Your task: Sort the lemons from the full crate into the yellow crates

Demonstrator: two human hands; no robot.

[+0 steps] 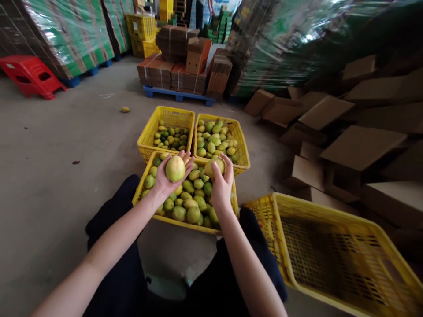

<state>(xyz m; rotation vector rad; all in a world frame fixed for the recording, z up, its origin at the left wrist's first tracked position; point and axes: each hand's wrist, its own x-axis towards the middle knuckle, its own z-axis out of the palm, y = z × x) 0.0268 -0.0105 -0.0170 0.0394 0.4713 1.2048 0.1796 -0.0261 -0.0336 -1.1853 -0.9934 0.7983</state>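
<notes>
Forearms (109, 245) stretch over the near crate (185, 225): left hand (163, 179) spread beneath one fruit (175, 169), right hand (223, 182) pinching another fruit (209, 168)! Looks like inspection; next calls for a gentle release.

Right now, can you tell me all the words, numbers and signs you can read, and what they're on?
There are none I can read.
Stool: a pale patch, maybe a label, too small to read.
Back crate: a white patch, also too small to read.
Fruit in the left hand and fruit in the right hand: no writing shows.
</notes>
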